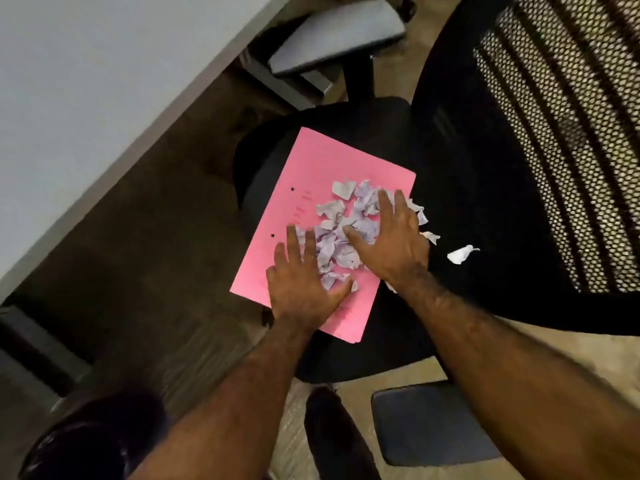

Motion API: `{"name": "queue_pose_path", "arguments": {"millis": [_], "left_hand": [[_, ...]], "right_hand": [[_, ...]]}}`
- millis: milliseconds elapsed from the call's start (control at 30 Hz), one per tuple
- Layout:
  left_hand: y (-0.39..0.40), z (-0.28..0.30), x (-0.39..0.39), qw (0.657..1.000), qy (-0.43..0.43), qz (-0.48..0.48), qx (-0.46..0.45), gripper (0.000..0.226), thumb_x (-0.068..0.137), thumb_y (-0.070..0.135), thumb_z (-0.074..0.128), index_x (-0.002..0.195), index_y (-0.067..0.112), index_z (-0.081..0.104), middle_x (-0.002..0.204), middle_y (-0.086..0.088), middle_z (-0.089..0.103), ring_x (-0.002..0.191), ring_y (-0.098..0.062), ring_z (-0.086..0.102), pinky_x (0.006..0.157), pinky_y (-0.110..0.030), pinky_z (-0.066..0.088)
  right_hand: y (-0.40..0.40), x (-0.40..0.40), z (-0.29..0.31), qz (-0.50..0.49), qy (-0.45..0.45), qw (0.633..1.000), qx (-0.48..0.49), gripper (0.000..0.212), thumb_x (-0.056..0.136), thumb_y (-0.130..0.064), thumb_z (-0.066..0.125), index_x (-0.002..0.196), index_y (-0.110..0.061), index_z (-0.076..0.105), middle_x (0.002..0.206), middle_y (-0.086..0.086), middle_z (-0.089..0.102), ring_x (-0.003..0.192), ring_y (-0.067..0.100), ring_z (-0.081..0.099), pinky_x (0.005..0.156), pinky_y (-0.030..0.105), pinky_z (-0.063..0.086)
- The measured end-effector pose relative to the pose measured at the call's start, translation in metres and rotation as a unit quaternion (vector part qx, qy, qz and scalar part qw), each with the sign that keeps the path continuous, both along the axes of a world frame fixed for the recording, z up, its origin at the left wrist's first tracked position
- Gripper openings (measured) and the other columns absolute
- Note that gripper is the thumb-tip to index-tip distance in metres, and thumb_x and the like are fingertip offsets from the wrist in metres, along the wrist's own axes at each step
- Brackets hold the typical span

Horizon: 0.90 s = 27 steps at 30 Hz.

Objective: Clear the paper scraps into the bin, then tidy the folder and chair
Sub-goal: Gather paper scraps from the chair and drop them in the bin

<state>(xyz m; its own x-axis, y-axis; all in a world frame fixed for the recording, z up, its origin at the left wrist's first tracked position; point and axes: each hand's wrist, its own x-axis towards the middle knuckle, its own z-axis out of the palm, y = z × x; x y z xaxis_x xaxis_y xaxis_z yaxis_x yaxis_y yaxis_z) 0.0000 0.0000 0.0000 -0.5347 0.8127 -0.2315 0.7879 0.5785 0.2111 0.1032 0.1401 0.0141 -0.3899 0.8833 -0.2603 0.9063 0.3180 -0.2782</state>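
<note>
A pink folder [311, 168] lies flat on the black seat of an office chair [467, 188]. A heap of crumpled white paper scraps [341, 216] sits on the folder's right half. My left hand [301, 282] rests flat at the heap's near-left side, fingers spread, thumb touching the scraps. My right hand [391, 240] lies flat on the heap's right side with fingers apart. Two loose scraps lie off the folder on the seat, one [462, 253] to the right of my right hand. A bin with a dark liner [86, 441] is at the bottom left.
A white desk [86, 98] runs along the upper left with its edge close to the chair. The chair's mesh back [571, 140] fills the right, one grey armrest [339, 36] is at the top and another [433, 424] at the bottom. The floor is brown wood.
</note>
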Motion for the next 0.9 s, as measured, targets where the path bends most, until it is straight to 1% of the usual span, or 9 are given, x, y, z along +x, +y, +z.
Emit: {"name": "queue_pose_path", "arguments": {"millis": [67, 133, 267, 367, 433, 500, 700, 800, 900], "left_hand": [[0.015, -0.009, 0.000, 1.000, -0.005, 0.005, 0.013, 0.102, 0.072, 0.086, 0.026, 0.153, 0.026, 0.013, 0.160, -0.014, 0.017, 0.136, -0.041, 0.036, 0.091, -0.054, 0.046], [0.028, -0.022, 0.000, 0.999, 0.033, -0.011, 0.029, 0.089, 0.078, 0.080, 0.027, 0.150, 0.029, 0.021, 0.156, -0.015, 0.027, 0.130, -0.040, 0.042, 0.086, -0.052, 0.047], [0.042, -0.035, -0.004, 0.995, 0.065, -0.050, 0.055, 0.060, 0.084, 0.050, 0.051, 0.138, 0.022, 0.048, 0.138, -0.015, 0.053, 0.113, -0.037, 0.054, 0.067, -0.043, 0.055], [0.048, -0.036, -0.010, 0.993, 0.065, -0.083, 0.053, 0.050, 0.085, 0.043, 0.057, 0.129, 0.019, 0.055, 0.130, -0.014, 0.058, 0.106, -0.035, 0.057, 0.058, -0.036, 0.054], [0.053, -0.035, -0.015, 0.993, 0.054, -0.095, 0.051, 0.044, 0.086, 0.039, 0.058, 0.125, 0.019, 0.057, 0.127, -0.014, 0.059, 0.106, -0.035, 0.057, 0.054, -0.036, 0.055], [0.058, -0.034, -0.019, 0.993, 0.043, -0.101, 0.043, 0.038, 0.088, 0.036, 0.058, 0.122, 0.018, 0.058, 0.126, -0.014, 0.059, 0.107, -0.035, 0.056, 0.054, -0.037, 0.056], [0.076, -0.027, -0.032, 0.992, -0.033, -0.104, 0.059, 0.034, 0.093, 0.032, 0.053, 0.121, 0.013, 0.060, 0.123, -0.015, 0.059, 0.098, -0.033, 0.060, 0.068, -0.042, 0.057], [0.077, -0.017, -0.033, 0.989, -0.050, -0.091, 0.107, 0.027, 0.090, 0.026, 0.054, 0.107, 0.009, 0.066, 0.109, -0.015, 0.064, 0.081, -0.030, 0.063, 0.059, -0.034, 0.051], [0.075, -0.003, -0.031, 0.979, -0.082, -0.044, 0.180, 0.028, 0.086, 0.024, 0.048, 0.094, 0.008, 0.068, 0.095, -0.014, 0.066, 0.066, -0.024, 0.061, 0.052, -0.024, 0.045]], "right_hand": [[0.012, -0.012, -0.012, -0.003, 0.017, 1.000, 0.016, 0.094, 0.074, -0.085, 0.029, 0.149, -0.029, 0.015, 0.160, 0.008, 0.019, 0.140, 0.035, 0.029, 0.097, 0.056, 0.043], [0.026, -0.021, -0.024, 0.022, 0.012, 0.999, 0.043, 0.088, 0.077, -0.083, 0.029, 0.149, -0.033, 0.017, 0.158, 0.008, 0.024, 0.135, 0.035, 0.035, 0.093, 0.055, 0.045], [0.037, -0.025, -0.040, 0.124, 0.017, 0.985, 0.120, 0.064, 0.089, -0.064, 0.035, 0.144, -0.031, 0.032, 0.142, 0.010, 0.044, 0.116, 0.032, 0.048, 0.074, 0.044, 0.051], [0.044, -0.025, -0.043, 0.182, 0.042, 0.975, 0.118, 0.048, 0.092, -0.050, 0.040, 0.134, -0.029, 0.046, 0.128, 0.009, 0.053, 0.107, 0.030, 0.052, 0.063, 0.038, 0.050], [0.045, -0.024, -0.043, 0.196, 0.048, 0.971, 0.126, 0.038, 0.093, -0.045, 0.041, 0.123, -0.026, 0.054, 0.118, 0.008, 0.056, 0.099, 0.029, 0.055, 0.055, 0.032, 0.043], [0.046, -0.021, -0.045, 0.190, 0.050, 0.971, 0.138, 0.032, 0.095, -0.041, 0.041, 0.110, -0.020, 0.059, 0.108, 0.010, 0.059, 0.090, 0.029, 0.058, 0.052, 0.030, 0.038], [0.054, -0.018, -0.042, 0.161, 0.125, 0.970, 0.131, 0.030, 0.099, -0.029, 0.050, 0.088, -0.005, 0.064, 0.083, 0.016, 0.060, 0.064, 0.032, 0.059, 0.051, 0.037, 0.048], [0.059, -0.021, -0.033, 0.111, 0.162, 0.971, 0.137, 0.031, 0.098, -0.027, 0.052, 0.084, -0.002, 0.065, 0.079, 0.017, 0.060, 0.062, 0.032, 0.057, 0.051, 0.040, 0.049], [0.061, -0.022, -0.022, 0.057, 0.176, 0.973, 0.135, 0.034, 0.099, -0.029, 0.050, 0.084, -0.002, 0.064, 0.080, 0.017, 0.060, 0.065, 0.031, 0.057, 0.056, 0.040, 0.049]]}}
